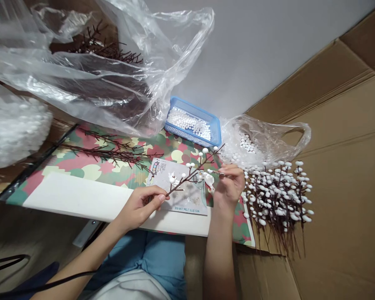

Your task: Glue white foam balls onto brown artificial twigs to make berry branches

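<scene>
My left hand is closed around the lower end of a brown artificial twig, pinching it between thumb and fingers. The twig slants up to the right, with several white foam berries on its side shoots. My right hand pinches slim tweezers close to the twig; a small white berry appears at their tip. Beneath both hands lies a grey printed card reading "DIY hot melt glue gun". Whitish lumps sit on it, and a white piece is beside the tweezers, partly hidden.
Bare brown twigs lie on the camouflage-patterned table. Behind stand a blue basket of white berries and a clear bag with more. Finished berry twigs pile up at right. Large plastic bags bulge at left; cardboard walls the right.
</scene>
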